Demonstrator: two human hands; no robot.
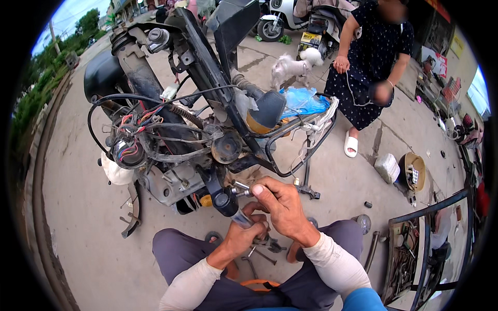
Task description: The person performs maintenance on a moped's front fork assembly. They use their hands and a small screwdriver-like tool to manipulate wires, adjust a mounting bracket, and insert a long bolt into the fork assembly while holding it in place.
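Observation:
In front of me stands a stripped scooter frame [207, 98] with exposed wiring. A shock absorber [239, 217] with a black upper end and shiny metal tube points down toward me. My left hand [243, 234] is closed around its lower part, fingers curled, partly hidden behind the tube. Just above and to the right, my right hand [284, 206] pinches a small shiny metal tool [240, 185] between thumb and fingers, beside the absorber's top. The tool's full shape is covered by the hand, so its exact kind is unclear.
Wrenches [264, 256] lie on the ground between my feet. A tool tray [407, 249] stands at the lower right, a brown basin [413, 171] beyond it. A curved part [132, 212] lies left. Further back are a person [365, 57] and a white dog [293, 67].

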